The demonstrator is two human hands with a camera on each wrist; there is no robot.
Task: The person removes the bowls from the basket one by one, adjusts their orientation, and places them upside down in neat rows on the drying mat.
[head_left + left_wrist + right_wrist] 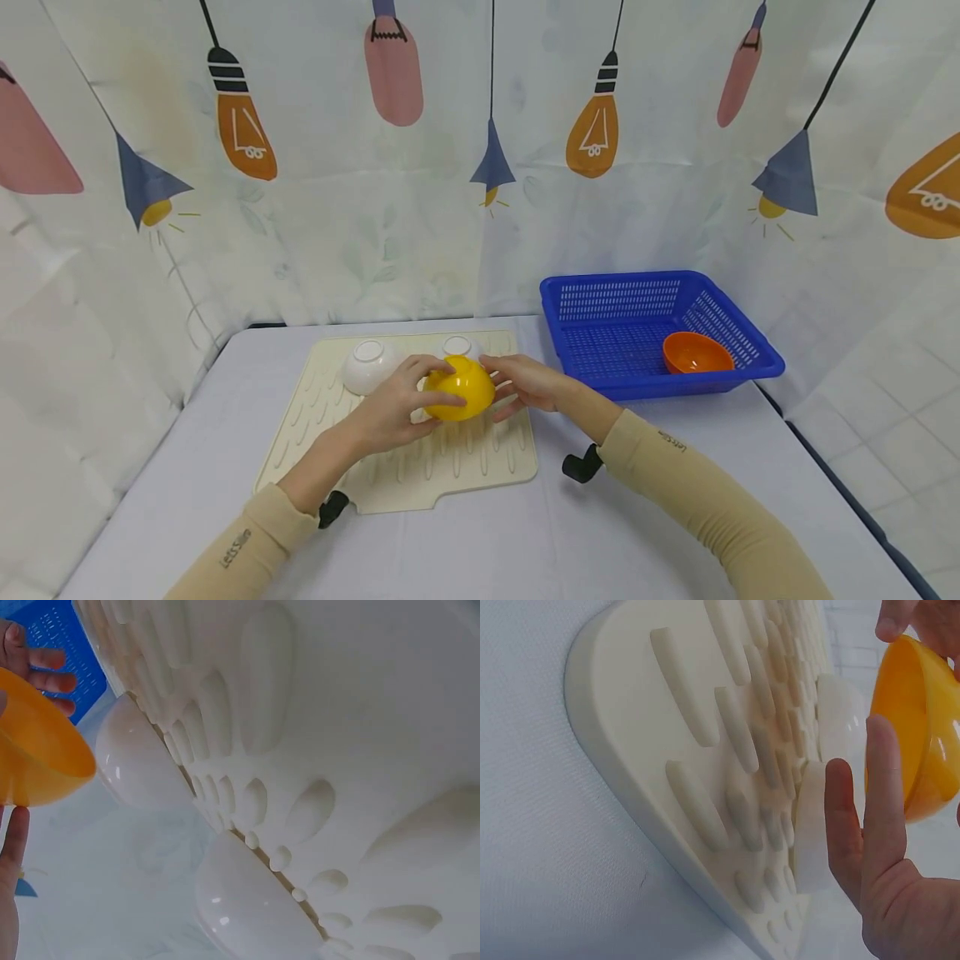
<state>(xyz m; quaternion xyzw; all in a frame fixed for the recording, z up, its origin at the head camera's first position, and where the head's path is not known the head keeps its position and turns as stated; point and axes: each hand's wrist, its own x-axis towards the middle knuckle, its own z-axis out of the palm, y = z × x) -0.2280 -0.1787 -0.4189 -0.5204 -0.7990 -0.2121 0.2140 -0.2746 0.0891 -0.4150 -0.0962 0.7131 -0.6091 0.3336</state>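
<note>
A glossy yellow bowl (471, 387) is held above the cream ridged drying mat (420, 479), tilted with its opening toward the mat. My left hand (393, 410) grips it from the left, thumb and fingers spread round its side. On the bowl's other side is my right hand (531, 383), fingers extended and loosely spread, fingertips right at the bowl's edge. In the right wrist view those fingers (885, 787) overlap the yellow bowl. Behind the hands, a white bowl (367, 371) lies upside down on the mat, and a second white bowl (459, 345) is partly hidden.
At the back right stands a blue perforated basket (611, 383) with an orange bowl (697, 354) inside. A white cloth (495, 542) covers the table. Behind it hangs a curtain (442, 250) printed with lamps. Black wrist mounts (581, 464) hang below both forearms.
</note>
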